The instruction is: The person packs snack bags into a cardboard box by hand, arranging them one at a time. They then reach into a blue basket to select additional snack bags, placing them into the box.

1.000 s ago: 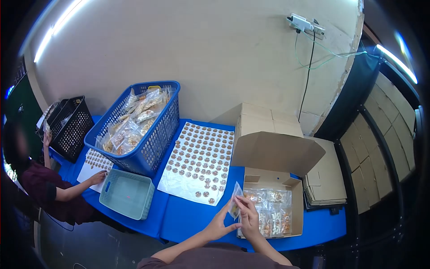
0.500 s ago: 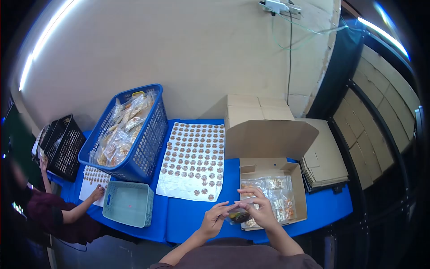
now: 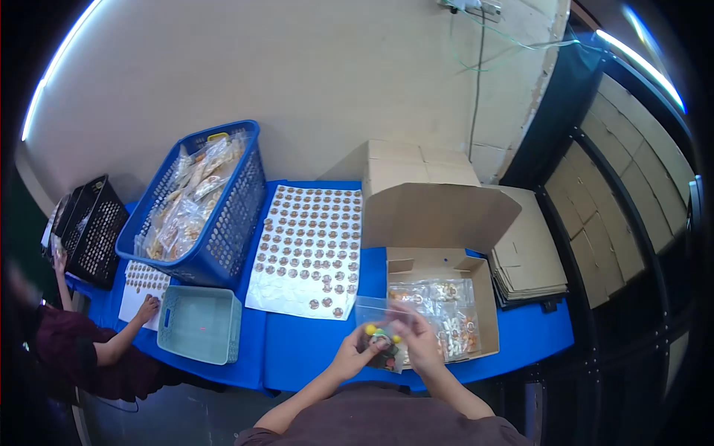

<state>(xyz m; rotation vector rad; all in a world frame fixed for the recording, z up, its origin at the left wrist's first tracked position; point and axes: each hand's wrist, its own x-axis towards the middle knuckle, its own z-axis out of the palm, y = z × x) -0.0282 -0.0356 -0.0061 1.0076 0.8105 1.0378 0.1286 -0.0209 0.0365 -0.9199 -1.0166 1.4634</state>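
A clear plastic zip bag (image 3: 370, 308) is upright in front of me, with bright yellow pieces and darker contents inside. My left hand (image 3: 352, 360) is closed on its lower left side, thumb across the front. My right hand (image 3: 419, 343) is at the bag's right edge, its fingers smeared by motion. Just beyond my right hand stands an open cardboard box (image 3: 487, 312) holding several clear bags (image 3: 455, 316) of white and orange pieces. To the left of the bag lies a white sheet (image 3: 279, 299) bearing rows of round brown stickers (image 3: 305, 251).
A blue basket (image 3: 249, 193) full of bagged goods stands at the left, behind a grey-green tray (image 3: 199, 359). Flattened cardboard (image 3: 532, 264) is stacked at the right. Further left, a co-worker's hand (image 3: 148, 308) touches another sticker sheet (image 3: 134, 301), near a black crate (image 3: 97, 238).
The bag has turned from lying nearly edge-on between both hands to standing upright with its front showing. My right hand has shifted slightly left and down. The whole view has tilted a little.
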